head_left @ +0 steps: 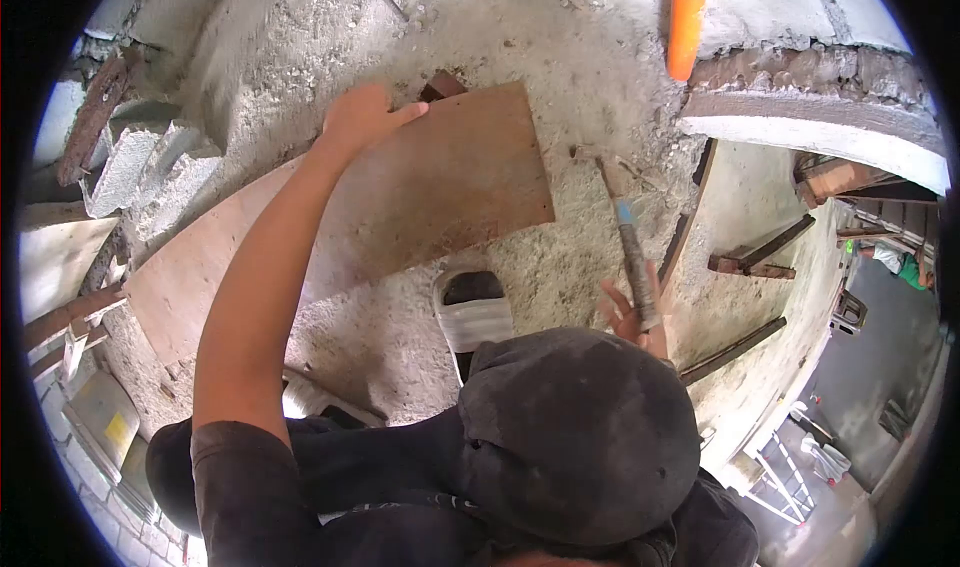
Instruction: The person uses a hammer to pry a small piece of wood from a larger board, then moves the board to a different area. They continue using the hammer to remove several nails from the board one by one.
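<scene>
- The left hand [362,117] is clamped on the far edge of the board [440,192], fingers folded over it and thumb on its face.
- The right hand [635,315], right of the board, is closed loosely on a hammer [628,237].
- The board lies on the concrete floor [560,47].
- 1 sandal [475,312] sits at the board's near edge.
- An orange pipe [687,17] is beyond the board's right corner.
</scene>
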The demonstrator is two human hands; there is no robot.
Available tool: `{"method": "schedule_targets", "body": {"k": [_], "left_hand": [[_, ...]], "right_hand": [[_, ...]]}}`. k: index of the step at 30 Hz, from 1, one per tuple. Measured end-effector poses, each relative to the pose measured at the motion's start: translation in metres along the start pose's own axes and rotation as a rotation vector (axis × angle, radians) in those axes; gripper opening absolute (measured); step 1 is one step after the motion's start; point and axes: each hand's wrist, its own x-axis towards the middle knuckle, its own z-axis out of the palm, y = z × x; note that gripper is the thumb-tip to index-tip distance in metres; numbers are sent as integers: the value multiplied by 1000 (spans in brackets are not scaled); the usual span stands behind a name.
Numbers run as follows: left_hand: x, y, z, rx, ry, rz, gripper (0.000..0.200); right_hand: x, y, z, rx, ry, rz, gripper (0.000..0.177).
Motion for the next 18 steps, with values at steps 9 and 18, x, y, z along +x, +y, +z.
{"method": "schedule_targets", "body": {"k": [9,18], "left_hand": [[-8,-7,20,-321,170,98,76],[-16,4,12,-261,97,-48,74]], "right_hand": [[104,57,-17,345,-37,464,51],[126,-24,21,-469,218,328,27]]}}
